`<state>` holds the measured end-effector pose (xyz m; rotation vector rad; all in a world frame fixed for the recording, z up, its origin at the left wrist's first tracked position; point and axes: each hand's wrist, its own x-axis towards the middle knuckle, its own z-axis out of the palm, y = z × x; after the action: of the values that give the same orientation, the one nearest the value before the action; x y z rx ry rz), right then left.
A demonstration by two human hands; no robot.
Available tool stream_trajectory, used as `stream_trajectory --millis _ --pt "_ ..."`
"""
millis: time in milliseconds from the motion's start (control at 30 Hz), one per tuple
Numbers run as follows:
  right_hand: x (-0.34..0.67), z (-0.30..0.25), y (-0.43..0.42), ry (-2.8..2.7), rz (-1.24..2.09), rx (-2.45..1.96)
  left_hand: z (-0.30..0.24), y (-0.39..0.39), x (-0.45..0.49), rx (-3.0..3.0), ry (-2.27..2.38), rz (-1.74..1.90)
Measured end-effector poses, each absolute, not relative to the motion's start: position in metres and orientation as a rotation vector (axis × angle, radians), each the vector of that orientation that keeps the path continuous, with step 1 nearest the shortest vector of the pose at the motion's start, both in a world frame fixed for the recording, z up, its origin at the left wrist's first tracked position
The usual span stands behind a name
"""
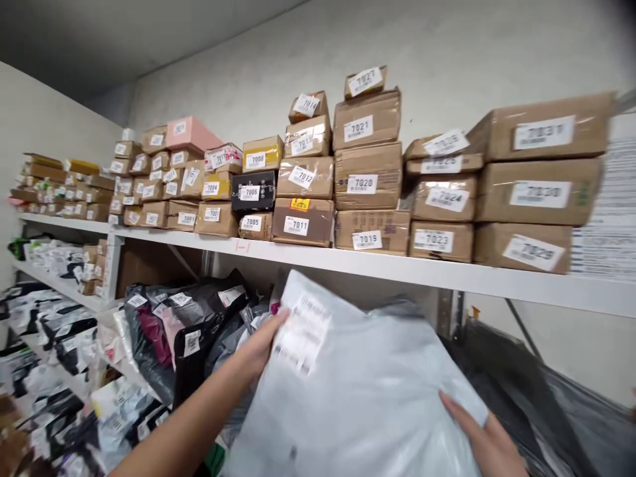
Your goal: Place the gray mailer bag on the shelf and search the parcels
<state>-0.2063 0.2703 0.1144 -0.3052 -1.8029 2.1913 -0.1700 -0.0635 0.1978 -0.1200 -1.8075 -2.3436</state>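
A large pale grey-blue plastic mailing bag (362, 391) fills the lower middle of the head view, held up in front of the shelves. On its upper left corner is a white shipping label (304, 333), too blurred to read. My left hand (265, 338) grips the bag's left edge beside this label, with the fingers hidden behind the bag. Over the right edge my right hand (484, 437) is closed, its thumb lying on the front face. The bag's lower end runs out of view.
Numbered cardboard boxes (368, 175) stand stacked along a white shelf (422, 268) above the bag. Dark plastic parcels (199, 331) crowd the level below. More shelves with labelled parcels (54, 331) stretch along the left wall. A printed sheet (609, 199) hangs at the right.
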Motion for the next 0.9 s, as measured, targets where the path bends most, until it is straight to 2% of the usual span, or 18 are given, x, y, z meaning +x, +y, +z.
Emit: stream_trajectory --millis 67,133,267,300,367,433,500,567,667,767,900 --pt "-0.244 0.148 0.236 -1.493 2.272 -0.326 0.231 -0.084 -0.216 -0.206 -1.825 -2.25" --pt "-0.283 0.16 0.21 -1.367 2.275 -0.413 0.236 -0.103 -0.254 -0.162 -1.812 -2.066" --pt "-0.325 0.14 0.187 -1.64 2.231 -0.497 0.183 -0.127 -0.282 -0.004 -1.89 -1.515" --pt "-0.324 0.132 0.185 -1.771 2.112 -0.436 0.166 -0.13 -0.282 0.029 -1.931 -1.372" --pt "-0.31 0.113 0.177 -1.921 1.618 -0.224 0.14 -0.135 -0.285 0.113 -2.028 -1.141" --pt "-0.287 0.094 0.16 -1.808 1.053 0.068 0.131 -0.141 -0.295 0.195 -2.164 -0.987" --pt "-0.266 0.078 0.131 -1.662 0.762 0.421 0.136 -0.148 -0.313 0.25 -2.327 -0.883" --pt "-0.256 0.069 0.092 -1.667 0.631 0.859 0.149 -0.153 -0.334 0.273 -2.483 -0.794" --pt "-0.267 0.075 0.031 -1.848 0.53 1.054 0.168 -0.151 -0.36 0.312 -2.652 -0.647" --pt "-0.292 0.1 -0.008 -2.128 0.431 1.012 0.175 -0.136 -0.374 0.463 -2.682 -0.479" --pt "-0.311 0.117 -0.017 -2.466 0.315 0.751 0.172 -0.114 -0.379 0.65 -2.613 -0.326"
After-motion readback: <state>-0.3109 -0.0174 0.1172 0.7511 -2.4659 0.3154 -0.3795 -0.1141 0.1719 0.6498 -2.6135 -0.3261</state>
